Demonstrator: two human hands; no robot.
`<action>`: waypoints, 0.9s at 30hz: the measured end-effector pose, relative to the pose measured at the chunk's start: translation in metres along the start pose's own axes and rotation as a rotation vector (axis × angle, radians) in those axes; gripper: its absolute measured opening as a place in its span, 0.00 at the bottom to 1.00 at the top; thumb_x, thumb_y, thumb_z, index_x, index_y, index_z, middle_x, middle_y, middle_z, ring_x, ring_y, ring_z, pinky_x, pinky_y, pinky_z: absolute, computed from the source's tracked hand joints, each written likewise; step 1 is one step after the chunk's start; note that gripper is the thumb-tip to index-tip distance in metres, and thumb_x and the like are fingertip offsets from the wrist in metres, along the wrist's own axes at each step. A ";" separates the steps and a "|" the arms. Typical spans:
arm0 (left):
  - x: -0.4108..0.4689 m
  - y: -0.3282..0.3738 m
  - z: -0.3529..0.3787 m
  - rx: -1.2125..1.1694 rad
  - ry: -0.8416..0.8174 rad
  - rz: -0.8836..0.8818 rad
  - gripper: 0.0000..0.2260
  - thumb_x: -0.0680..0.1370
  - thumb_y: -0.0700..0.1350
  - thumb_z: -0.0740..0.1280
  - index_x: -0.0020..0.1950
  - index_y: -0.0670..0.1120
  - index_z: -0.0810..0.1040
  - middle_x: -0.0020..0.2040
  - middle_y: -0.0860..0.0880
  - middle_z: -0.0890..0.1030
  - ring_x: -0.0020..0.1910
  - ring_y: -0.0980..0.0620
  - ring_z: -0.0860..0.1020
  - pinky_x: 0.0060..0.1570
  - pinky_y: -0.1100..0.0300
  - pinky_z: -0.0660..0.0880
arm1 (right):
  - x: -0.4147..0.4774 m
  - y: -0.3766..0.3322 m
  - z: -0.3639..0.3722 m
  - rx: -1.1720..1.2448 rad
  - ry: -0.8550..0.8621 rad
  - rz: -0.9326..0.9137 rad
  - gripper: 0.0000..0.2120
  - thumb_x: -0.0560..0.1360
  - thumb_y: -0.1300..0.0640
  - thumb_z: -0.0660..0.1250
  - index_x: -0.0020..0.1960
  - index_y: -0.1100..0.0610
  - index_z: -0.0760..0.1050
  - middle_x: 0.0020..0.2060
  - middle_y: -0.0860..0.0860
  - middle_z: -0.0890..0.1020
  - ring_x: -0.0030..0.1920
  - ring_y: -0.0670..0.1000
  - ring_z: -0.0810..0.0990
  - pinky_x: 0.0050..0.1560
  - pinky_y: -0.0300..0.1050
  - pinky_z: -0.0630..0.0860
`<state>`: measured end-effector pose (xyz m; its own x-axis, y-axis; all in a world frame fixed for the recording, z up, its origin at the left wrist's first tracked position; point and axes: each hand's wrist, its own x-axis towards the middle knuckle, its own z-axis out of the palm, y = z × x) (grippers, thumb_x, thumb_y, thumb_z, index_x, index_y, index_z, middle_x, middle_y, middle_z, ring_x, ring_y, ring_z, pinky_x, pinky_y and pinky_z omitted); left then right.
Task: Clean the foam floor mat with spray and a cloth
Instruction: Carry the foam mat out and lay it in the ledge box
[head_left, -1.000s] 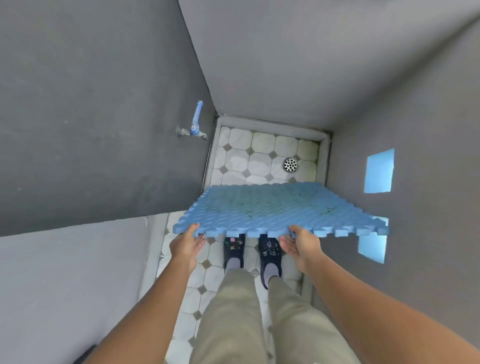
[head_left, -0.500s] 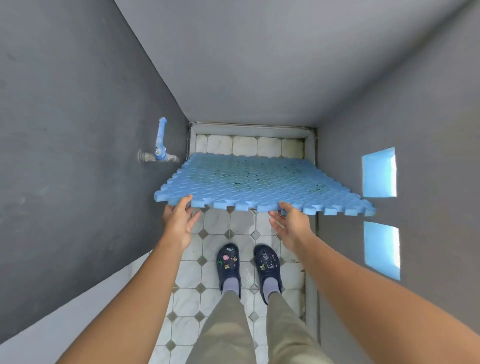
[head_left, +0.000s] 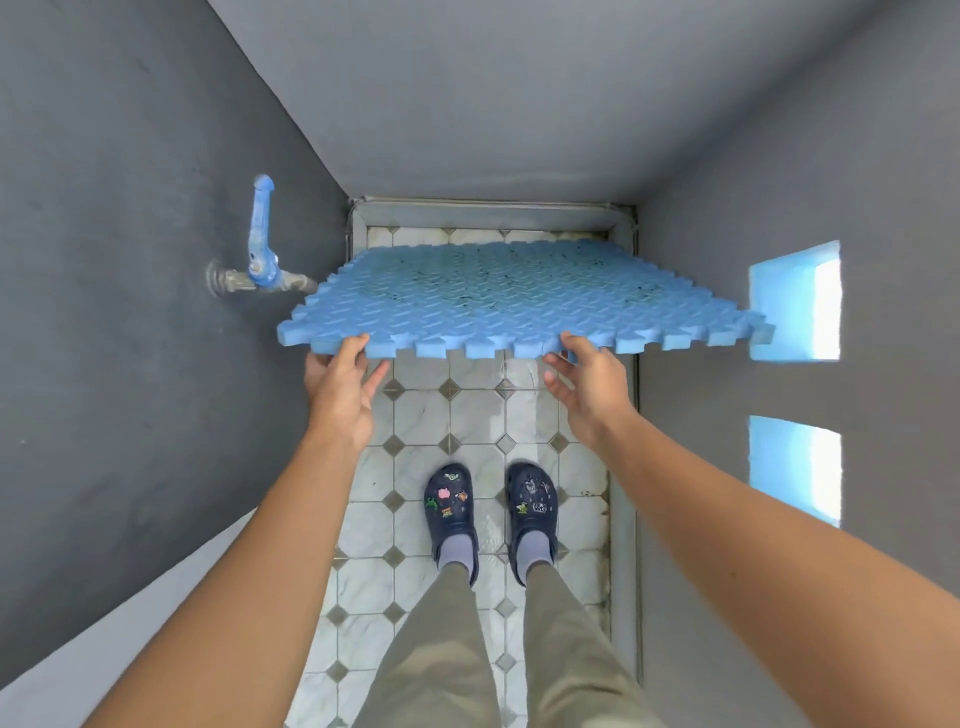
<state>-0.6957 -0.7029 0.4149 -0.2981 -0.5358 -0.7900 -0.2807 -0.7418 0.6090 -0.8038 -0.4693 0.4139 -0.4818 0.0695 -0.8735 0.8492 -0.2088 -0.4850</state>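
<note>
A blue foam floor mat (head_left: 498, 296) with jigsaw edges and dark specks on its ribbed top is held flat in the air above the tiled floor. My left hand (head_left: 340, 387) grips its near edge toward the left corner, thumb on top and fingers underneath. My right hand (head_left: 589, 387) holds the same near edge further right, thumb on top and fingers spread below. No spray bottle or cloth is in view.
I stand in a narrow tiled floor (head_left: 467, 415) strip between dark grey walls. A blue-handled tap (head_left: 260, 244) sticks out of the left wall close to the mat's left corner. Two bright openings (head_left: 795, 301) sit in the right wall. My feet in dark clogs (head_left: 452, 504) are below the mat.
The mat has been carried forward and raised, now beside the tap and covering the far tiles and the floor drain. Both hands kept their grip on its near edge.
</note>
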 end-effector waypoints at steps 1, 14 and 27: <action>-0.001 0.000 -0.001 0.006 0.000 0.008 0.12 0.80 0.36 0.69 0.60 0.48 0.73 0.63 0.46 0.81 0.65 0.48 0.81 0.63 0.48 0.79 | 0.000 0.002 -0.002 0.001 -0.006 -0.004 0.26 0.76 0.58 0.71 0.71 0.62 0.68 0.52 0.51 0.79 0.46 0.49 0.82 0.39 0.42 0.79; 0.001 0.001 -0.003 -0.024 -0.078 0.082 0.12 0.79 0.37 0.69 0.59 0.52 0.76 0.62 0.50 0.81 0.66 0.49 0.80 0.67 0.48 0.76 | 0.006 0.014 0.003 0.120 0.019 -0.078 0.35 0.75 0.59 0.72 0.76 0.59 0.59 0.46 0.52 0.78 0.51 0.50 0.80 0.39 0.42 0.78; 0.025 -0.027 -0.030 0.108 -0.013 -0.035 0.17 0.78 0.32 0.67 0.64 0.47 0.74 0.54 0.50 0.82 0.55 0.50 0.82 0.67 0.47 0.76 | 0.027 0.056 -0.033 -0.107 0.016 0.133 0.17 0.74 0.55 0.75 0.60 0.61 0.79 0.63 0.52 0.79 0.60 0.50 0.79 0.45 0.44 0.81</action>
<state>-0.6681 -0.7089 0.3766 -0.2980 -0.5042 -0.8105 -0.3878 -0.7119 0.5855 -0.7624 -0.4466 0.3617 -0.3610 0.0641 -0.9303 0.9237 -0.1122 -0.3662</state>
